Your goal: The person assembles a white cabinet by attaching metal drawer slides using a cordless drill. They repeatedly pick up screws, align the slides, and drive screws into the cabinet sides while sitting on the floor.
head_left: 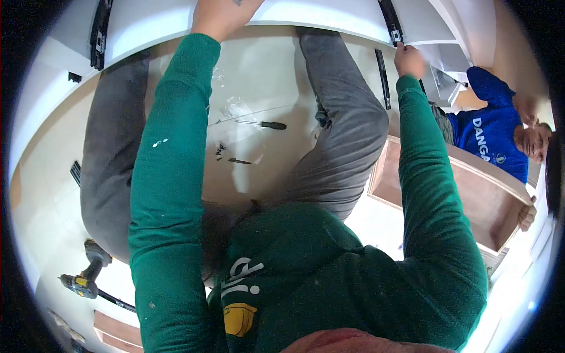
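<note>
My right hand (410, 60) is closed, its fingertips pinching the near end of a black drawer slide (391, 25) fixed to the white cabinet (329, 13). At the top edge, my left hand (226, 15) reaches over the cabinet's front edge; its fingers are out of the picture, so their hold is hidden. Another black drawer slide (100, 35) runs along the cabinet to the left. A separate black rail (382, 79) lies on the floor just below my right hand.
Between my legs lie a screwdriver (273, 125), clear plastic wrapping (236, 109), small dark screws (220, 150) and a thin dark bit (239, 161). A cordless drill (82, 283) rests at lower left. At right, a person in blue (491, 135) holds a wooden drawer box (459, 197).
</note>
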A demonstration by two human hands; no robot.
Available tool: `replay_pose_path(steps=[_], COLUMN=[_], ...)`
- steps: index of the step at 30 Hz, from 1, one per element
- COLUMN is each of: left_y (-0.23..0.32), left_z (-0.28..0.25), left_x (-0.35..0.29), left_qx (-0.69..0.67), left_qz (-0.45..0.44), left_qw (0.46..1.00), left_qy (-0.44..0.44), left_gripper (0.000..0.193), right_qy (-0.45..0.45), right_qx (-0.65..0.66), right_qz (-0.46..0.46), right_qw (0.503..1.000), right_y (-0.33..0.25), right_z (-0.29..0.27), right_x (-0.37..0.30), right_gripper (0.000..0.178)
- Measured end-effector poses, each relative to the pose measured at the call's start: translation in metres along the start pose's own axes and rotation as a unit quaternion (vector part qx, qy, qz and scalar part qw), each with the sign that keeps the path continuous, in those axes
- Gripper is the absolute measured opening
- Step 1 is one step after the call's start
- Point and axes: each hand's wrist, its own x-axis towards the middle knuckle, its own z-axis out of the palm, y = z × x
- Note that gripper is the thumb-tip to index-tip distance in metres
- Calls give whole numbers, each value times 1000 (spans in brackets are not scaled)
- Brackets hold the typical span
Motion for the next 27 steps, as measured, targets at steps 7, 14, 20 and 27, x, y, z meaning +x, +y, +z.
replay_pose_path(steps=[7,14,20,27], left_y=[5,8,8,8], left_z=[3,-1,-3,-3], left_x=[-5,-9,-10,-13], left_qx=[40,18,16,-12], left_qz=[-6,-14,-19,-21], left_qw=[999,1000,1000,999], left_qy=[-7,-8,-16,-37], left_gripper=[45,40,40,43], right_qy=[27,24,27,31], right_qx=[25,36,75,85], right_qz=[-3,-2,-9,-8], right_qw=[999,999,997,996], right_y=[-4,-2,1,7], right_z=[-10,-5,-4,-1], right_x=[4,2,-3,-2], right_gripper=[49,45,44,47])
